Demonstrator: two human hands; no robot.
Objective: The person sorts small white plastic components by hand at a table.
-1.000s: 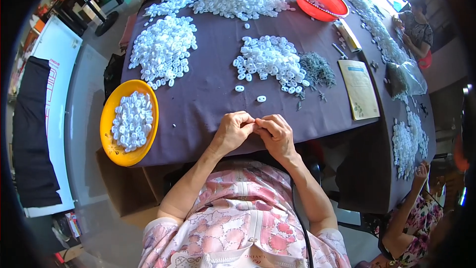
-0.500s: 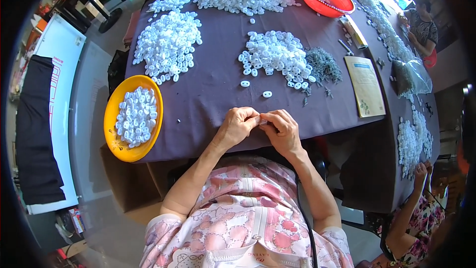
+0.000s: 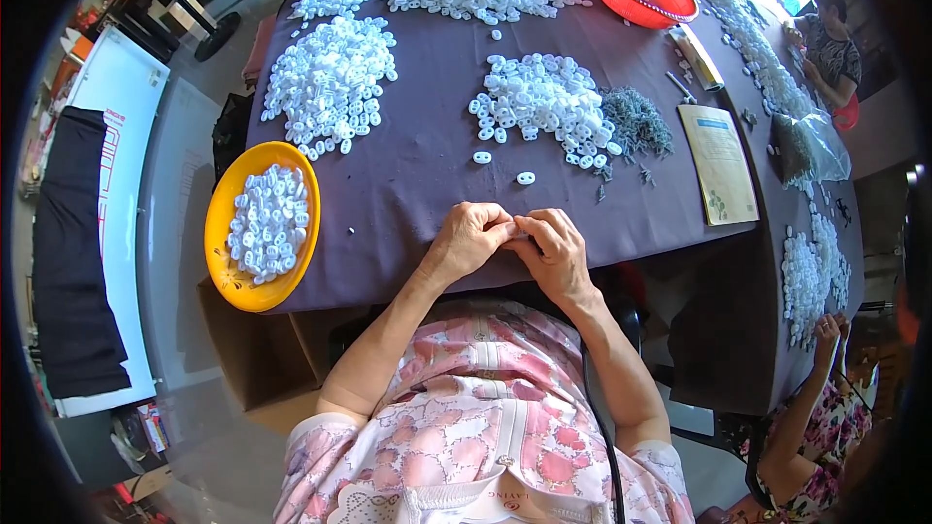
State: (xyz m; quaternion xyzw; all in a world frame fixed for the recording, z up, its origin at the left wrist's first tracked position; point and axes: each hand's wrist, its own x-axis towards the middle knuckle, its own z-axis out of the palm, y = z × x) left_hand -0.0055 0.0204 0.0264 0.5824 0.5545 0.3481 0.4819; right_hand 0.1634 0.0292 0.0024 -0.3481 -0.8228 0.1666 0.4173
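My left hand (image 3: 468, 241) and my right hand (image 3: 555, 254) meet above the table's near edge, thumbs and fingertips pinched together. Between them is a small white plastic piece, almost wholly hidden by the fingers now. Just beyond my hands lie two loose white oval pieces with two holes, one (image 3: 525, 178) nearer and one (image 3: 482, 157) to its left. Behind these is a pile of the same white pieces (image 3: 544, 102). Touching its right side is a heap of small grey parts (image 3: 636, 124), with a few strewn in front.
A yellow oval dish (image 3: 221, 267) of white pieces sits at the left table edge. Bigger white piles (image 3: 330, 78) lie farther back. At right are a red basket (image 3: 621, 15), a brown paper envelope (image 3: 718, 170) and a clear bag (image 3: 811, 150). Two other people sit along the right side.
My hands stay pinched together, with the fingers shifted slightly. The white piece that showed between them is now mostly covered. The whole view has moved a little.
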